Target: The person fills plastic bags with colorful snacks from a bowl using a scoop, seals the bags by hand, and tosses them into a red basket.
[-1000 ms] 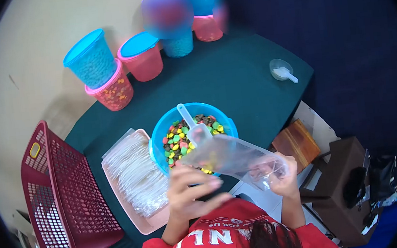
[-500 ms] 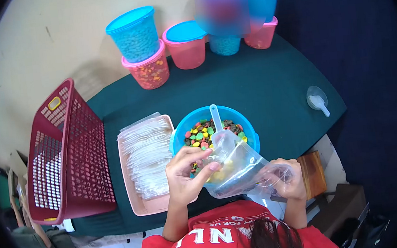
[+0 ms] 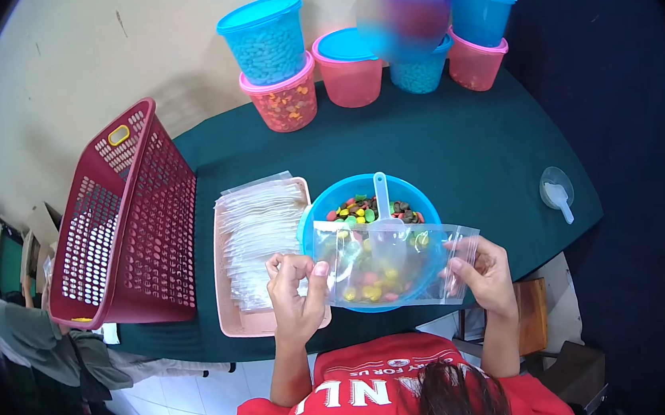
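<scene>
A clear plastic zip bag (image 3: 428, 282) is stretched flat between my hands, above a blue bowl (image 3: 309, 210). My left hand (image 3: 296, 291) is closed in a pinch at the bag's left edge. At its other end, my right hand (image 3: 484, 273) grips the plastic between thumb and fingers. Colourful candies (image 3: 360, 206), pink, green, yellow and brown, lie in the bowl and show through the film. A pale scoop (image 3: 381, 193) stands in them, handle upward, its lower part behind the bag.
To the left, a pink tray (image 3: 235, 322) holds a stack of clear bags (image 3: 263, 238), beside a tall maroon basket (image 3: 144, 249). Lidded tubs (image 3: 348, 78) line the back, some stacked. A small cup (image 3: 552, 180) with a white spoon sits at right. Another person's sleeve (image 3: 23, 321) shows far left.
The bag has gone from tilted and bunched to stretched level between my hands. My right hand has risen and turned. The camera view has shifted, so the table things appear farther right.
</scene>
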A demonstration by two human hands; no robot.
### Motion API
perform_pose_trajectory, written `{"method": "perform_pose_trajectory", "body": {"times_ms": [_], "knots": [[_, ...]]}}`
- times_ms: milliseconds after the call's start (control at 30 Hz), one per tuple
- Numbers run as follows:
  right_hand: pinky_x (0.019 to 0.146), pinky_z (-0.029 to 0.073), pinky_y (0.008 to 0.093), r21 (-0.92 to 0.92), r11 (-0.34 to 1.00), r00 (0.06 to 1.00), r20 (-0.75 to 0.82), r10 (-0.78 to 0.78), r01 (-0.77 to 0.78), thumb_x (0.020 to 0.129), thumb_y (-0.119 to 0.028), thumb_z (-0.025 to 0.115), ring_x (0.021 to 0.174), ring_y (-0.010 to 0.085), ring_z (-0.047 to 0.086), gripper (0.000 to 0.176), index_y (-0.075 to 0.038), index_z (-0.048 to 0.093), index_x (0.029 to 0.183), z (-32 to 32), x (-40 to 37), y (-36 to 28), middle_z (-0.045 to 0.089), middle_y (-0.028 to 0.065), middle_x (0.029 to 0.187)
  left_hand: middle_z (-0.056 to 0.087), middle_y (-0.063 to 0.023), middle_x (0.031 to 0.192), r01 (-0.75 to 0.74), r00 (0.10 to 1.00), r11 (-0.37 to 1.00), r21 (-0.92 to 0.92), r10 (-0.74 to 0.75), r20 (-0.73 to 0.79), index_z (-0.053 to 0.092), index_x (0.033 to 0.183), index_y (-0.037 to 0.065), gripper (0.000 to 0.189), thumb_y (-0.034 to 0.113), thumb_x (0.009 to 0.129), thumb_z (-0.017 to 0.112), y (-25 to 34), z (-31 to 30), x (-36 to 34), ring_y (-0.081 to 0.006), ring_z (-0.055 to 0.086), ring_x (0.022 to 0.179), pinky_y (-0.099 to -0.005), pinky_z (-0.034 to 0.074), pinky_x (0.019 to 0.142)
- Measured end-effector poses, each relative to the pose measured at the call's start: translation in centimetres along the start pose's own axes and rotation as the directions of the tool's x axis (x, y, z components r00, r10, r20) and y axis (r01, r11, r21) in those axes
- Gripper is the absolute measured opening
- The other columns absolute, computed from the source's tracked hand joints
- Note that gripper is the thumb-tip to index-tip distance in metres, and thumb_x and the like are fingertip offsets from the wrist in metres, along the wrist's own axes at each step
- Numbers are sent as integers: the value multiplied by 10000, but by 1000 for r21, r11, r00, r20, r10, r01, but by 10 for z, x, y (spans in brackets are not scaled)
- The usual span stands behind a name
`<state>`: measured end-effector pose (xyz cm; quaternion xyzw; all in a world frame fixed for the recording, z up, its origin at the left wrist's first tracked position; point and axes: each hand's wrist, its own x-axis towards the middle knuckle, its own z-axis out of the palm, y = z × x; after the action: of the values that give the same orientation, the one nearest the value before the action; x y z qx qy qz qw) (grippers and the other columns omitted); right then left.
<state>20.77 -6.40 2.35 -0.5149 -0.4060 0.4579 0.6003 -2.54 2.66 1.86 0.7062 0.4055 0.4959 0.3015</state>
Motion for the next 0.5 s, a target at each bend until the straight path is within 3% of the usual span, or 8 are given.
{"method": "perform_pose_trajectory", "body": {"times_ms": [100,133,200,267,333,367,433,500], "knots": [[570,470,204,6,979,977,71,-202,202,786,19,534,647,79,569,148,31,571,929,-5,13,8,612,68,768,486,-39,558,-57,990,996,-72,47,-130,443,702,49,137,60,788,549,-8,-1,-8,-121,379,542,-285,293,693],[570,470,204,9,979,976,81,-202,202,786,19,534,647,79,569,148,31,571,929,-3,17,7,612,68,768,486,-39,558,-55,989,996,-66,45,-138,443,702,49,137,60,788,549,-8,0,-10,-121,379,542,-285,293,693],[595,462,199,134,975,976,99,-193,179,775,39,529,680,72,565,134,24,582,898,4,23,6,605,50,761,349,17,625,-87,964,943,-320,-2,-265,391,715,47,157,64,848,473,-8,3,-14,-40,278,551,-190,252,497],[596,464,205,107,975,969,133,-207,193,775,51,510,675,76,566,169,21,568,930,5,30,12,605,51,757,376,17,636,-89,960,939,-333,-9,-281,409,755,42,121,70,852,475,-12,-6,-16,-39,333,575,-173,277,523],[608,465,203,131,990,974,211,-87,60,775,58,491,690,77,568,219,9,550,981,5,35,11,609,57,772,446,-45,626,168,981,982,-87,-175,-79,458,799,25,90,37,787,547,-17,-20,-17,-131,431,649,-278,311,703],[592,462,192,52,993,967,228,-115,106,780,57,477,679,73,567,253,2,530,1021,9,38,11,606,53,759,501,-86,806,93,988,988,123,-77,-130,462,895,35,250,131,740,632,-15,-24,-15,-180,450,774,-310,326,748],[574,458,187,58,994,959,260,-109,97,780,55,475,662,67,561,252,7,532,1021,23,40,3,601,44,747,457,-111,1053,-62,957,925,374,162,-242,437,1025,42,563,294,621,738,9,-26,-11,-216,424,958,-377,291,860],[539,455,196,8,990,957,258,-136,139,771,60,471,631,64,560,262,12,539,1020,41,42,14,596,35,747,371,-109,1178,-216,971,835,506,237,23,362,1171,51,878,416,491,781,49,-23,-9,-237,355,1102,-444,192,950]]}}
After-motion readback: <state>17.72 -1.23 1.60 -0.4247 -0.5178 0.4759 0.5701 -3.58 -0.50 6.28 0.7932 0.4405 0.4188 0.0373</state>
